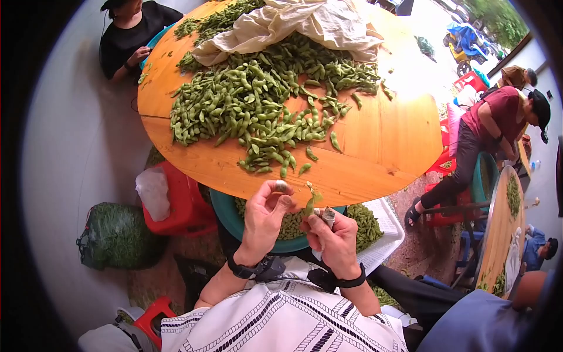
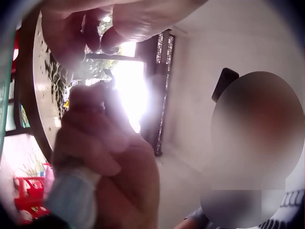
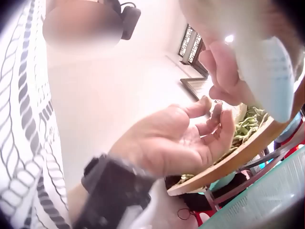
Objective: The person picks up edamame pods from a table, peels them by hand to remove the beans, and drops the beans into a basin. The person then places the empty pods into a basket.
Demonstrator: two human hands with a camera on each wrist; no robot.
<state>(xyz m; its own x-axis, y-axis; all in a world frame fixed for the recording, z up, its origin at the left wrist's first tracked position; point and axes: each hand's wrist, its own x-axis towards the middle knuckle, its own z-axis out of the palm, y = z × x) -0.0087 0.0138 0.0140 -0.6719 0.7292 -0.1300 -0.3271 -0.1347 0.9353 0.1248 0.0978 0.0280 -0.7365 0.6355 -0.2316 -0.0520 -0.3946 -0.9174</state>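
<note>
Over the basin, my right hand pinches a green soybean pod between thumb and fingers, its end pointing up. Tape wraps the fingers of this hand. My left hand is just to the left of the pod, fingers loosely bent, with silvery tape on one fingertip; nothing shows in its grasp. In the right wrist view the left hand has its thumb and index tips close together. Below both hands sits a teal basin holding green beans. A large heap of soybean pods covers the table beyond.
The round wooden table has a pale cloth over the heap. A white crate with pods stands right of the basin. Left are a red stool and a stuffed green net sack. Other people sit around.
</note>
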